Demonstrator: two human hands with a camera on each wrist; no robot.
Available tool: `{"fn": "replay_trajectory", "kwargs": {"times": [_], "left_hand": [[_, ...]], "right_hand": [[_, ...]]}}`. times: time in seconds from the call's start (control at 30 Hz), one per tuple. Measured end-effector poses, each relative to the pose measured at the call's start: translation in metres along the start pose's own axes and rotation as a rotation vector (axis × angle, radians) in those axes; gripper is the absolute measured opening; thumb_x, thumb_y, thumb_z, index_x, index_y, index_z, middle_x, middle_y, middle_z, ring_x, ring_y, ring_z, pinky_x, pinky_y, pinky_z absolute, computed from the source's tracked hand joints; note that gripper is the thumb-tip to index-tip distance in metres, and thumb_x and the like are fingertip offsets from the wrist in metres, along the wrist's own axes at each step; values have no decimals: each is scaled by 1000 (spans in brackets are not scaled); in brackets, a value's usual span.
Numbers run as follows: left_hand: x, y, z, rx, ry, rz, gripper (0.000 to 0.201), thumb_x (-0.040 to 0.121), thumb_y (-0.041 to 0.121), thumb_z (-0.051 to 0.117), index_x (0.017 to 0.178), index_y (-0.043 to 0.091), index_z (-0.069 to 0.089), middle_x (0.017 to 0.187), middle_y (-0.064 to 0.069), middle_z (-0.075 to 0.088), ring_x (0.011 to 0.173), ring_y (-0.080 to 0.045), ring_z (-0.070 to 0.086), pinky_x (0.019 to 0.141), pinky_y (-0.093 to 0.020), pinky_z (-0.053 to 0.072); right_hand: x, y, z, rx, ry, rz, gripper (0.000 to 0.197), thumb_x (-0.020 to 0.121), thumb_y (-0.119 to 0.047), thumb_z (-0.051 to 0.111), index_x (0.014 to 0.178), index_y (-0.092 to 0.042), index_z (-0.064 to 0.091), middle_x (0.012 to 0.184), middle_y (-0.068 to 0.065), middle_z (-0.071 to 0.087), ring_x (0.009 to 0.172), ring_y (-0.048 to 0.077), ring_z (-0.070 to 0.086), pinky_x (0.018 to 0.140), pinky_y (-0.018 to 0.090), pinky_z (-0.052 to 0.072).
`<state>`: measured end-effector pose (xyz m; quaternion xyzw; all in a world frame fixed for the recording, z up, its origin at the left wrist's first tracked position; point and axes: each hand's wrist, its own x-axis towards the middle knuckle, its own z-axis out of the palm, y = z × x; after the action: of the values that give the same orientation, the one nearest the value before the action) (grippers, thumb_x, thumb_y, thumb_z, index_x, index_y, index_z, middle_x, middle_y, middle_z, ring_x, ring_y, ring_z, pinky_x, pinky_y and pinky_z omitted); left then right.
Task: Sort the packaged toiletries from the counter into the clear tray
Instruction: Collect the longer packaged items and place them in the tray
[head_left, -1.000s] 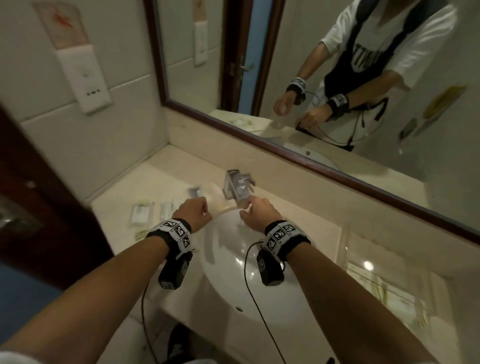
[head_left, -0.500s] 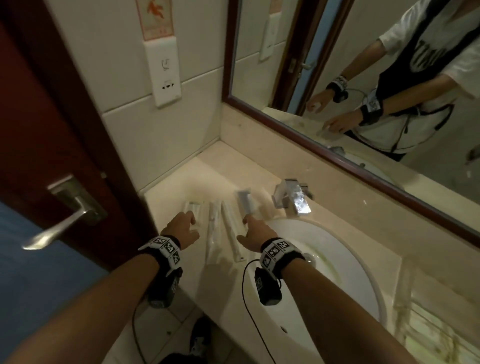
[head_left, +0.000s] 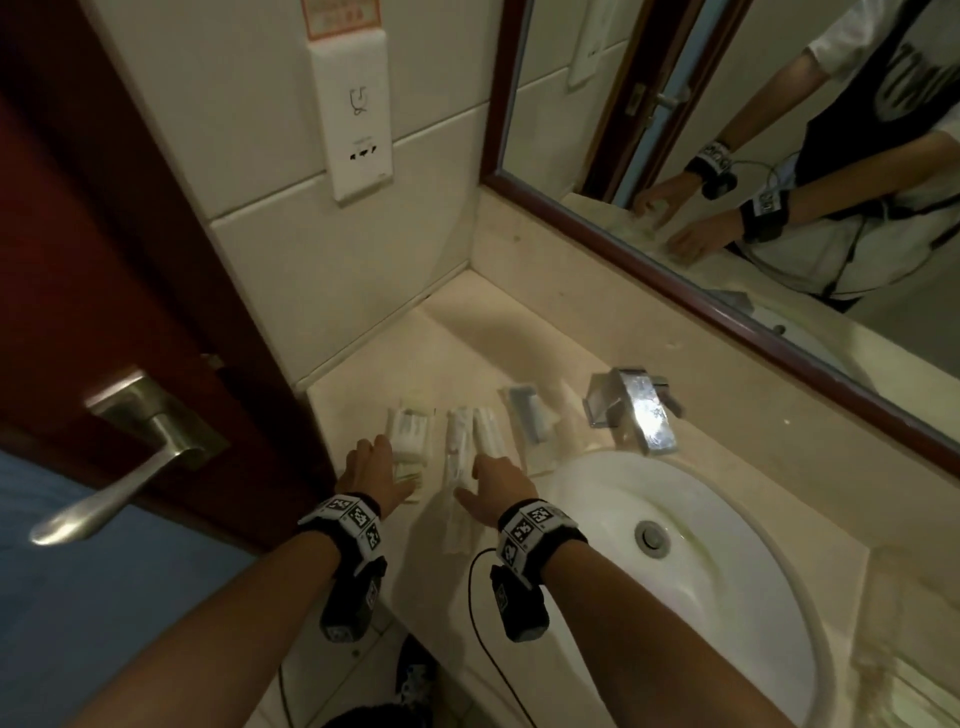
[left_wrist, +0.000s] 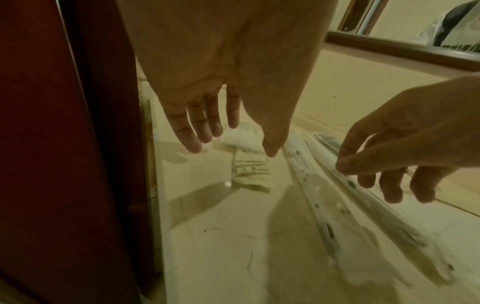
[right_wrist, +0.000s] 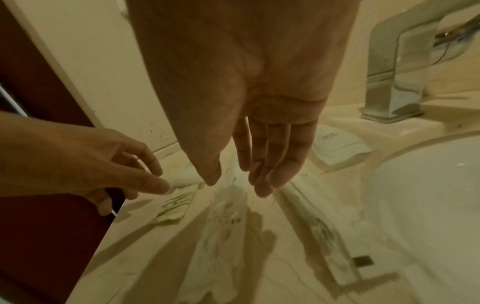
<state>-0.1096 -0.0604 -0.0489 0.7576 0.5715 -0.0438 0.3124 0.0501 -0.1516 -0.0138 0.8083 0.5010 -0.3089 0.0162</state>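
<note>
Several packaged toiletries lie on the beige counter (head_left: 467, 358) left of the sink. Small white sachets (head_left: 410, 436) (left_wrist: 250, 172) are nearest the door, two long wrapped packets (head_left: 460, 452) (right_wrist: 322, 226) lie beside them, and a packet with a dark item (head_left: 524, 415) sits by the faucet. My left hand (head_left: 371, 465) (left_wrist: 233, 142) hovers open over the sachets, fingers straight. My right hand (head_left: 493, 480) (right_wrist: 236, 185) is open just above the long packets and holds nothing. The clear tray (head_left: 914, 644) shows blurred at the far right.
The white basin (head_left: 727, 587) and chrome faucet (head_left: 636, 413) lie between the packets and the tray. A dark red door (head_left: 104, 260) with a metal handle (head_left: 140, 457) stands close on the left. The mirror (head_left: 779, 156) runs along the back wall.
Both hands moved left from the basin rim by the faucet to the packets and their fingers opened. The head view swung left with them.
</note>
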Motion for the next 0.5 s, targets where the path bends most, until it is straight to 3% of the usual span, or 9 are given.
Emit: {"fn": "replay_trajectory", "kwargs": {"times": [0.1,0.2,0.3,0.4,0.5], "left_hand": [[7,4,2,-66,22,-71,69,73,43,74,120,8,37,126,-16,44,118,-35,46,88,-45,48],[12,10,3,-118,28,-147,79,69,43,77,124,7,31,129,-18,45,119,-37,48,87,-46,49],[13,16,10,-134,16,-195,100,68,41,77,139,11,14,134,-19,42,121,-37,46,91,-45,48],[8,21,20,-155,14,-168,102,75,26,74,146,20,1,134,-21,40,119,-37,47,95,-44,45],[10,25,26,-248,47,-110,95,74,10,72,143,22,8,124,-23,45,105,-38,55,90,-43,50]], "right_hand": [[10,-7,7,37,3,50,47,90,-48,58,113,-7,56,109,12,57,99,30,59,73,34,44],[18,-11,14,57,10,70,47,87,-49,62,106,-7,60,108,12,62,100,30,62,74,34,48],[24,-13,20,46,28,86,42,85,-48,64,100,-9,62,104,10,65,95,30,64,77,36,53],[30,-10,22,98,11,121,37,84,-40,66,102,-9,62,108,10,64,98,29,64,82,37,56],[35,-4,18,153,-32,133,37,85,-34,67,109,-6,60,113,12,61,105,31,62,82,36,53]]}}
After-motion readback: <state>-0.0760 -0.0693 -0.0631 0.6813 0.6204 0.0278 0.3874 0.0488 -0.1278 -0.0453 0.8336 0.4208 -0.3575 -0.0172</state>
